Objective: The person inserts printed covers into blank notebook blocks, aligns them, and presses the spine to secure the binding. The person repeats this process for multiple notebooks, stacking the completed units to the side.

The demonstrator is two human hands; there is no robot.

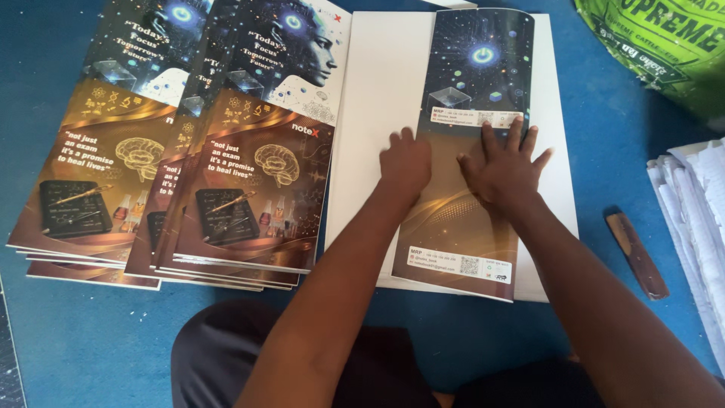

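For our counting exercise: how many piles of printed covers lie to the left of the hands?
2 piles. One lies far left; the other overlaps its right edge, beside the white sheet. Each holds several covers; how many cannot be told.

Folded printed cover sheet (pixel 464 162): dark-to-gold glossy panel over white card, flat on blue floor, pressed under both hands, crease beneath left fingers.
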